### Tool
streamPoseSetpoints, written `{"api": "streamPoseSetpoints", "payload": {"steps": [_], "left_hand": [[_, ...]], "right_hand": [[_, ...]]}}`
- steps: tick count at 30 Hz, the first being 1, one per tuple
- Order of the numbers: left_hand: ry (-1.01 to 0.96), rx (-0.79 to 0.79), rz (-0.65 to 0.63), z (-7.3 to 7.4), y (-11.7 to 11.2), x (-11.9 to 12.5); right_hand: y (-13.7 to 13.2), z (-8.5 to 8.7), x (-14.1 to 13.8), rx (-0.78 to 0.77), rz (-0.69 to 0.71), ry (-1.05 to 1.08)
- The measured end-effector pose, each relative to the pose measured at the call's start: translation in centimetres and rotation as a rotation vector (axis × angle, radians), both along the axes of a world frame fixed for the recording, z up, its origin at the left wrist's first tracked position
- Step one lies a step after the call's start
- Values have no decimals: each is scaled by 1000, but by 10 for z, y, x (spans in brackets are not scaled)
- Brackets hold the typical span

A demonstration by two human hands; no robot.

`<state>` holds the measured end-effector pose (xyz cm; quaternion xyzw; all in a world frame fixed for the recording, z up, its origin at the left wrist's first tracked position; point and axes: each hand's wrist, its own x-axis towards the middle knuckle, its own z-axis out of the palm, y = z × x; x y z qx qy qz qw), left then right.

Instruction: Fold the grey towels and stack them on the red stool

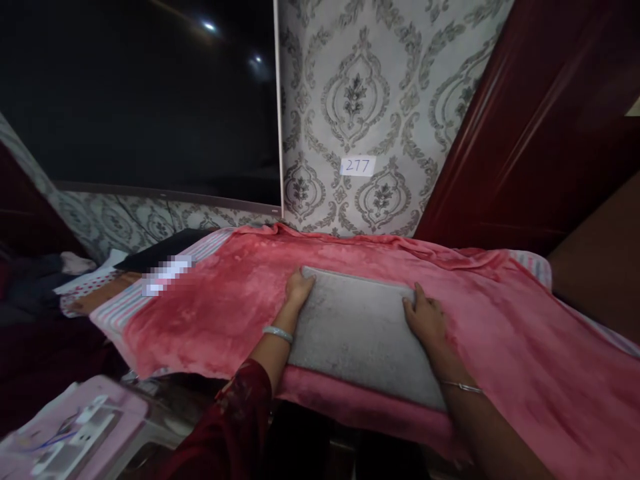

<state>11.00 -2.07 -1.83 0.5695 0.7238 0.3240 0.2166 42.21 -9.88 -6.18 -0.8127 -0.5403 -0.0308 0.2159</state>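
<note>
A flat grey rectangular mat or folded cloth [367, 337] lies on the pink plush blanket [200, 313] in front of me. My left hand [300, 289] is closed around its far left corner, thumb on top. At the far right corner is my right hand [426, 317], its thumb over the mat's edge and its index finger stretched along the corner. The other right fingers are bent beside the edge, partly hidden. The mat's near edge reaches almost to the front of the blanket-covered surface.
A large dark television [150, 100] stands at the back left. Patterned wallpaper bears a paper label [358, 165] reading 277. Dark red wood panelling [520, 127] rises at the right. Low at left, a white power strip [80, 437] lies on a pink surface.
</note>
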Motion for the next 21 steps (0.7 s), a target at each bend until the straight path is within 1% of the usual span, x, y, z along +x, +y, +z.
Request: {"api": "streamPoseSetpoints", "payload": {"steps": [2,5,7,10,13,16,19,21], "left_hand": [[-39,12,-3,-3,0,-1],[-99,51,-10,-9,-1,-3],[-141,86,-12,-12,-2,-4],[-197,146,-14,-17,-2,-4],[-275,214,-30,-22,-1,-4],[-362,216,-30,-27,3,-5],[-364,172,-10,-29,6,-6],[-343,151,-12,-29,7,-5]], "right_hand": [[4,-5,2,14,-3,32],[12,-15,10,69,92,128],[16,-21,18,116,142,249],[15,-26,27,225,178,475],[7,-23,31,294,171,660],[-3,-14,32,276,144,776],[-7,-7,32,239,138,843],[-5,-5,33,204,134,818]]}}
